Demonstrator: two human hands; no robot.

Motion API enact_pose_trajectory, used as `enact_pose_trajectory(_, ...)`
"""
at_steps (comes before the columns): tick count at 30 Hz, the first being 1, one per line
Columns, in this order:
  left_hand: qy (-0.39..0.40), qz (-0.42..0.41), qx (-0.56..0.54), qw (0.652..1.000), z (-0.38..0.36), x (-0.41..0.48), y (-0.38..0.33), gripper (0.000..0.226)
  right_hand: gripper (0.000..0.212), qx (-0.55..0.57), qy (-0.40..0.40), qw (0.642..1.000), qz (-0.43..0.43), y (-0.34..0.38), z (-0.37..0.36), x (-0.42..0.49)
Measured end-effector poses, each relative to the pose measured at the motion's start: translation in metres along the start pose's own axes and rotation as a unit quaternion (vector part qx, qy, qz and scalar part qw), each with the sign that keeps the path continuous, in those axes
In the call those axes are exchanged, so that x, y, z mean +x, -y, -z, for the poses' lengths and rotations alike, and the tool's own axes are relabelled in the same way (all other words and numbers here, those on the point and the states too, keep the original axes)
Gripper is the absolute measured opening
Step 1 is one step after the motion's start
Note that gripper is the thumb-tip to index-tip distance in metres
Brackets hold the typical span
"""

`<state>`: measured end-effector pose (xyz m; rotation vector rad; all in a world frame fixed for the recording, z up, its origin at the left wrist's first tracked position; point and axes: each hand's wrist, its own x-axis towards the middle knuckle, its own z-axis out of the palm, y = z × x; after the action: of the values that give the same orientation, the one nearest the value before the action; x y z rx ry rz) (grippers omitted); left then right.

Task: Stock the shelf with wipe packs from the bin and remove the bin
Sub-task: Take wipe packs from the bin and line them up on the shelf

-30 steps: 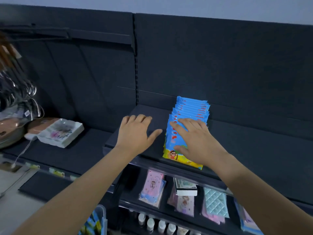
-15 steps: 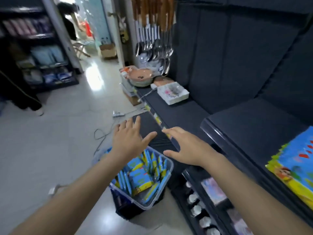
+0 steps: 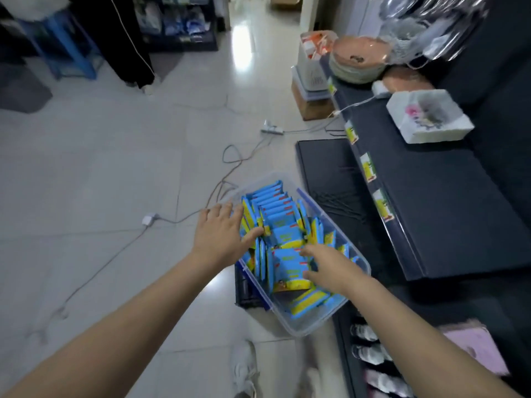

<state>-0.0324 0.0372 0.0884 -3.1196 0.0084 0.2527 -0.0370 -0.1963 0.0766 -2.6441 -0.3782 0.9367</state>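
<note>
A clear plastic bin (image 3: 330, 317) stands on a dark crate on the floor, filled with several blue and yellow wipe packs (image 3: 283, 225). My left hand (image 3: 221, 234) hovers over the bin's left rim, fingers spread, thumb touching the packs. My right hand (image 3: 324, 265) reaches into the bin's near half, fingers apart around a blue pack (image 3: 290, 271), not closed on it. The stocked shelf with the earlier stack is out of view.
A dark shelf (image 3: 431, 196) with yellow price tags runs along the right, carrying a white dish (image 3: 428, 116) and stacked plates (image 3: 359, 58). Cables and a power strip (image 3: 271, 129) lie on the tiled floor. Lower shelves hold small bottles (image 3: 365, 331). My white shoe (image 3: 244, 366) stands near the bin.
My view swung from the shelf's wipe stack down to the bin. Both hands left the shelf and dropped toward the packs in the bin.
</note>
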Motion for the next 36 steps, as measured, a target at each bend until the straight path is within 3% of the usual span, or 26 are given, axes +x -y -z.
enact_pose_trajectory(4, 0.001, -0.006, 0.0, 1.0, -0.047, 0.019, -0.002, 0.091, 0.06, -0.027, 0.038, 0.999, -0.006, -0.024, -0.045, 0.054)
enact_pose_trajectory(9, -0.023, 0.0, -0.064, 0.998, -0.111, 0.028, -0.022, 0.076, 0.058, -0.153, 0.082, 0.985, 0.003, -0.051, -0.091, 0.114)
enact_pose_trajectory(12, -0.065, -0.017, -0.065, 0.996, -0.145, 0.026, -0.037, 0.066, 0.06, -0.194, 0.083, 0.977, 0.016, -0.063, -0.116, 0.14)
enact_pose_trajectory(17, -0.11, -0.013, -0.089, 0.99, -0.178, 0.021, -0.053, 0.054, 0.085, -0.179, 0.025, 0.982, 0.057, -0.075, -0.149, 0.149)
enact_pose_trajectory(19, -0.117, -0.009, -0.093, 0.989, -0.183, 0.02, -0.056, 0.054, 0.077, -0.179, 0.0, 0.982, 0.068, -0.075, -0.156, 0.147)
enact_pose_trajectory(22, -0.125, -0.028, -0.093, 0.987, -0.182, 0.023, -0.057, 0.052, 0.047, -0.183, -0.04, 0.98, 0.069, -0.068, -0.155, 0.143)
enact_pose_trajectory(24, -0.127, -0.05, -0.097, 0.986, -0.18, 0.028, -0.058, 0.049, 0.033, -0.176, -0.013, 0.981, 0.075, -0.064, -0.15, 0.138)
enact_pose_trajectory(26, -0.122, -0.069, -0.109, 0.984, -0.178, 0.034, -0.061, 0.045, 0.033, -0.184, 0.018, 0.979, 0.087, -0.062, -0.146, 0.131)
enact_pose_trajectory(30, -0.077, -0.093, -0.106, 0.987, -0.174, 0.048, -0.073, 0.038, 0.033, -0.222, 0.039, 0.969, 0.105, -0.063, -0.143, 0.122)
enact_pose_trajectory(36, 0.131, -0.138, 0.007, 0.982, -0.196, 0.083, -0.099, 0.036, 0.027, -0.219, -0.032, 0.965, 0.141, -0.067, -0.115, 0.106)
